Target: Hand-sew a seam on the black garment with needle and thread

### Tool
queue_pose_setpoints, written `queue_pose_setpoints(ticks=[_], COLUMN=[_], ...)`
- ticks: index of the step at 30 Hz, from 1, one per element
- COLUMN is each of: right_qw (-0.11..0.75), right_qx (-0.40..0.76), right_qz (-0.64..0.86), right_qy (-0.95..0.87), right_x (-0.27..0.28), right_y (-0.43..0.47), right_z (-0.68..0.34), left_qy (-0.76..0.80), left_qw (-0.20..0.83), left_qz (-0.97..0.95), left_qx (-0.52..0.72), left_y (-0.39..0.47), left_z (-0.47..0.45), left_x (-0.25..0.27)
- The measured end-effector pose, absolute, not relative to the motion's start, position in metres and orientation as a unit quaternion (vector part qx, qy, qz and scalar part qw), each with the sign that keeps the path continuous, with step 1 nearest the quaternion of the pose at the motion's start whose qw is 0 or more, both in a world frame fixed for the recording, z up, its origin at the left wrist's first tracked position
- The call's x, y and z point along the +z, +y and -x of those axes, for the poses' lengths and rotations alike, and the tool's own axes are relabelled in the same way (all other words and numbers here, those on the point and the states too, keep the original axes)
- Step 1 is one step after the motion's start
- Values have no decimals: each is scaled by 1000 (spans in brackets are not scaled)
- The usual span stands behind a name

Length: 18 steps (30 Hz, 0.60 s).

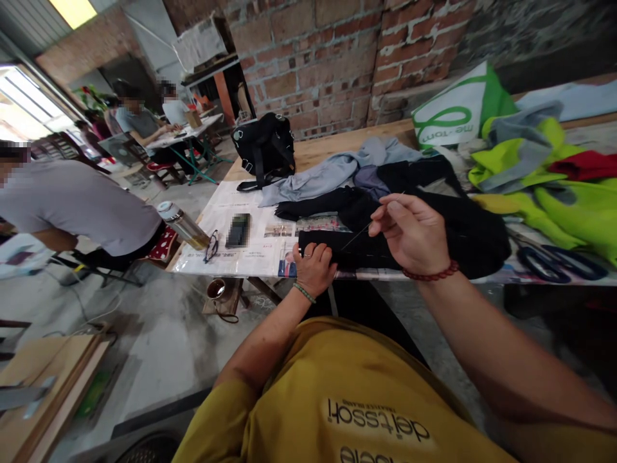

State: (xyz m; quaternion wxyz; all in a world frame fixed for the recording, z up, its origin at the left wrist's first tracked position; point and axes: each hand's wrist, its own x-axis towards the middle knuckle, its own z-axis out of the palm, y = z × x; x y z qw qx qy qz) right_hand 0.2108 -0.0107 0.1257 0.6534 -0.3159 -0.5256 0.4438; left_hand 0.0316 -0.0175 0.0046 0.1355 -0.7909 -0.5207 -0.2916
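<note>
My left hand (315, 269) grips the near left end of a black garment (359, 247), its fingers curled on top of the cloth. Raised over the same garment, my right hand (414, 231) is closed in a pinch on a sewing needle, of which only a thin sliver shows above the fingers. A fine dark thread (355, 237) runs taut from the cloth up to these fingers. Pale stitch marks dot the black fabric between my hands. The rest of the garment lies bunched to the right, partly behind my right hand.
Grey clothing (332, 168) lies behind the black garment. Scissors (559, 262) and yellow-green clothes (573, 199) are at right. Left on the newspaper-covered table are a phone (238, 230), glasses (211, 247), a flask (183, 225) and a black bag (265, 148). A person (87, 199) sits at left.
</note>
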Motion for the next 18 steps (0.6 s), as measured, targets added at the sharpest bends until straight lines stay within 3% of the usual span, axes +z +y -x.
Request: queue_pose_setpoints(ticks=[18], right_qw=[653], right_qx=[472], right_qz=[452], right_qy=[-382], right_x=[-9], right_y=[51], right_z=[-253], left_qy=[-509], left_qw=[117], left_qz=[797], left_qx=[-303], left_y=[-14], left_z=[-19], left_x=[-18])
